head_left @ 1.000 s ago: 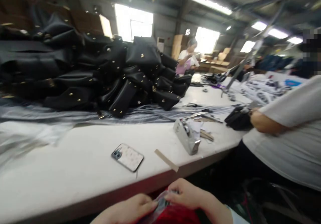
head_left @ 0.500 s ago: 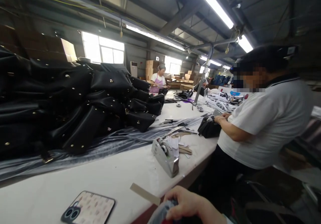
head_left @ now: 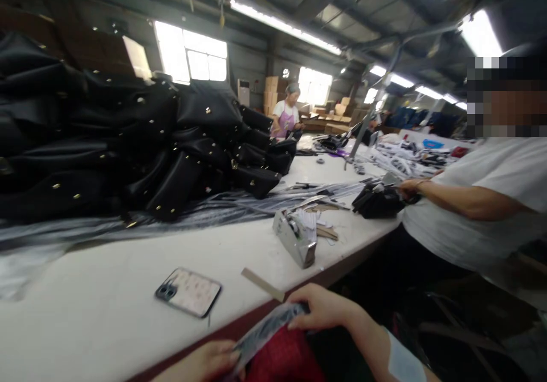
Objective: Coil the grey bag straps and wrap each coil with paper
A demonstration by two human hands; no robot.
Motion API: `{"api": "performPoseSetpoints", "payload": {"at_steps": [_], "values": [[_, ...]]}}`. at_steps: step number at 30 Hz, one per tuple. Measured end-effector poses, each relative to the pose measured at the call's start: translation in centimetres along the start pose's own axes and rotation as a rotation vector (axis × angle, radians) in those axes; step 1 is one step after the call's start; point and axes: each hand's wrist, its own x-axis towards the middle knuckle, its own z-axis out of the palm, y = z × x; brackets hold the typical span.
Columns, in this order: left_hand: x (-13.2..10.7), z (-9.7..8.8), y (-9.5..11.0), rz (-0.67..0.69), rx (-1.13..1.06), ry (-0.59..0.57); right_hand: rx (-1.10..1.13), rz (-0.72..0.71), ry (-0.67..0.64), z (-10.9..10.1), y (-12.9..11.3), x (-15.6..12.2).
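Note:
A dark strap in clear plastic film (head_left: 269, 328) stretches between my two hands at the table's front edge. My right hand (head_left: 314, 308) is closed on its upper end, fingers and thumb pinching it. Low in the view, my left hand (head_left: 213, 359) grips the other end; part of that hand is cut off by the frame. Red cloth (head_left: 282, 356) shows just below the strap; whether it is joined to it I cannot tell. A flat tan strip (head_left: 262, 284) lies on the table near my right fingertips.
A phone in a patterned case (head_left: 190, 292) lies on the white table (head_left: 115, 279). Beyond stands a tape dispenser (head_left: 294, 236) beside paper scraps. Black bags (head_left: 205, 114) are piled at left. A co-worker (head_left: 474, 199) at right handles a black bag (head_left: 376, 199); another person (head_left: 286, 114) stands farther back.
My left hand has come into view, gripping the strap's lower end. More of the strap and red cloth shows. The camera has turned, and the co-worker sits farther right in view.

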Motion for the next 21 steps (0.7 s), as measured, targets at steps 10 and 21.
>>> {"api": "performPoseSetpoints", "payload": {"at_steps": [10,21], "values": [[-0.8,0.3,-0.1,-0.044,-0.510,-0.213,0.017,-0.028,-0.031,0.5,2.9,0.8],[2.5,0.8,6.3,0.862,-0.092,0.832,0.690,-0.019,-0.422,6.8,-5.7,-0.9]]}}
